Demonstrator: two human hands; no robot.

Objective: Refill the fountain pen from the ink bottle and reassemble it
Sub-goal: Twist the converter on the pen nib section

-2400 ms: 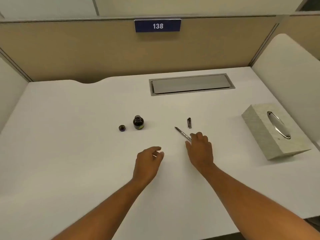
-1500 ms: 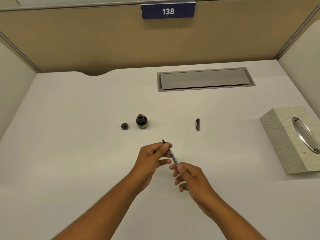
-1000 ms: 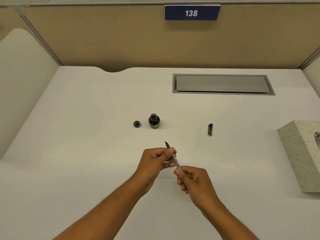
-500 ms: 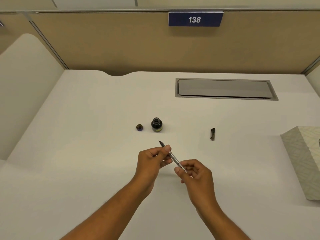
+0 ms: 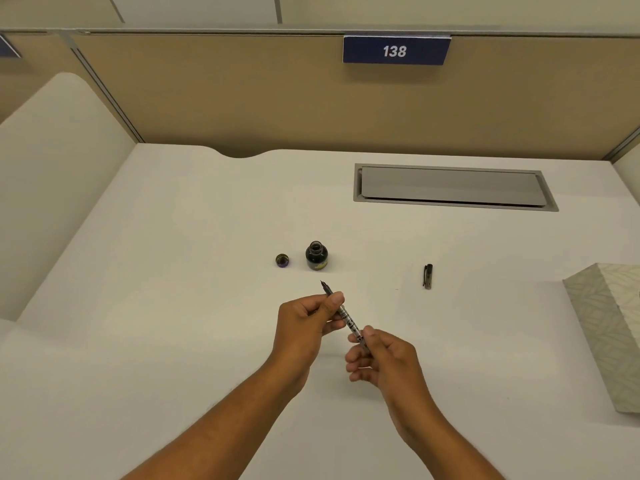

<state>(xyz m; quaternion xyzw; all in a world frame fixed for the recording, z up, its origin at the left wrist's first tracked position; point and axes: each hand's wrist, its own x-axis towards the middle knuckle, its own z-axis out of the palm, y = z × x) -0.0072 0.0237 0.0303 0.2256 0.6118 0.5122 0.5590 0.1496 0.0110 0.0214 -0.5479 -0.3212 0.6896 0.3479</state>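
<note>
I hold the fountain pen (image 5: 347,317) above the white desk (image 5: 173,306) with both hands, its dark nib pointing up and away toward the ink bottle. My left hand (image 5: 304,323) pinches the front section just behind the nib. My right hand (image 5: 384,358) grips the rear of the barrel. The small dark ink bottle (image 5: 316,255) stands open a short way beyond the nib. Its round lid (image 5: 282,260) lies just to the left of it. The dark pen cap (image 5: 428,276) lies on the desk to the right.
A patterned tissue box (image 5: 609,327) sits at the right edge. A grey cable hatch (image 5: 453,187) is set into the desk at the back. Tan partition walls with a blue "138" sign (image 5: 396,50) close off the back, and a white side panel (image 5: 52,174) stands at the left.
My right hand picked the pen up from the desk and my left hand joined it at the nib end. Over the last second both hands stay on the pen, shifting only slightly.
</note>
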